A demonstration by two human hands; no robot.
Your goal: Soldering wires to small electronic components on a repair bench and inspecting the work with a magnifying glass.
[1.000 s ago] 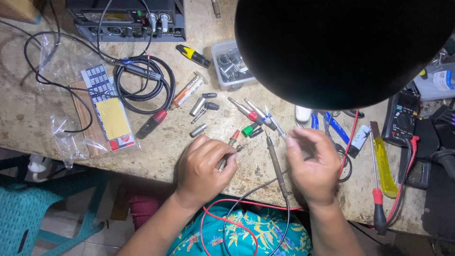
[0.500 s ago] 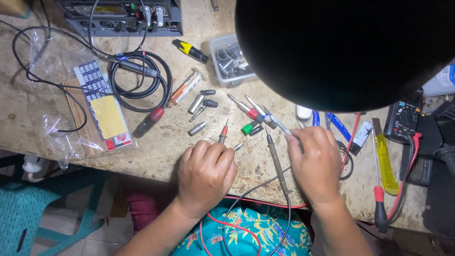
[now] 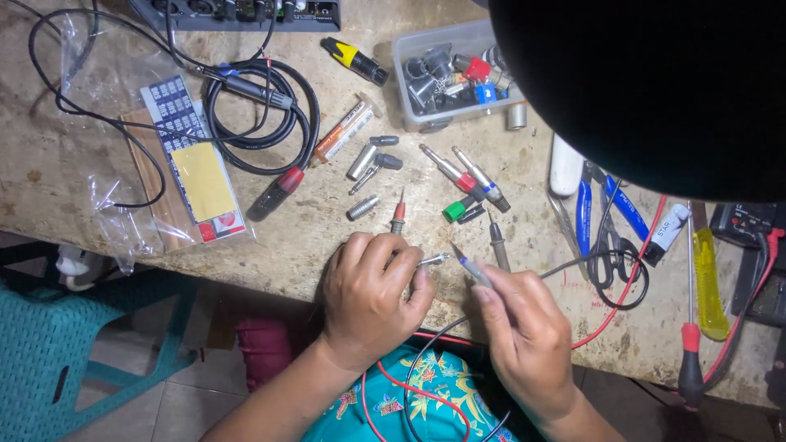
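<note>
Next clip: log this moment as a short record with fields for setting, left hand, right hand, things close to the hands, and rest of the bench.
setting: worn workbench seen from above
left hand: left hand closed around a small metal plug, its tip sticking out to the right
right hand: right hand pinches a thin probe, tip near the plug
close by: red probe, black probe, loose plugs
rest: clear box of connectors, coiled black cable, blue pliers, scissors, yellow-handled tool
</note>
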